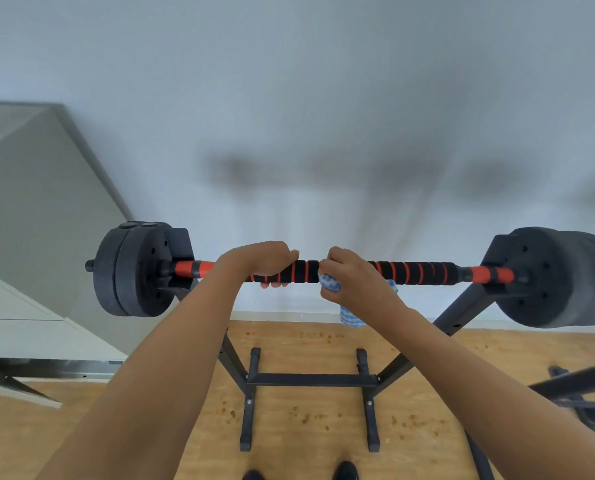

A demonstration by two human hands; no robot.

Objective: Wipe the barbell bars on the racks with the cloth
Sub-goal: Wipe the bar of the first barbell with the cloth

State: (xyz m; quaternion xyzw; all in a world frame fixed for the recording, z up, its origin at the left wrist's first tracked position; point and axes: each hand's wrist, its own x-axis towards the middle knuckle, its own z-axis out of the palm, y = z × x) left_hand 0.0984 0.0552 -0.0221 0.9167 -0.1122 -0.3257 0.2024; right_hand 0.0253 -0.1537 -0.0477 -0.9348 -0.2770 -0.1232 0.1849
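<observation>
1. Gripping barbell bar [310,271] on the rack [311,379]: left hand [266,259] bare, right hand [349,278] squeezing soft cloth [330,283] against it.
2. Stiff, heavy bar; best held mid-bar, between the plates [133,268].

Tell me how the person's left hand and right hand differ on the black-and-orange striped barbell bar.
The left hand grips the black-and-orange striped barbell bar bare; the right hand holds a blue-and-white wavy-patterned cloth against it. The left hand sits nearer the left black weight plates, the right hand nearer the bar's middle. Cloth hangs below the right hand; nothing hangs below the left. Both curl over the bar from above.
</observation>
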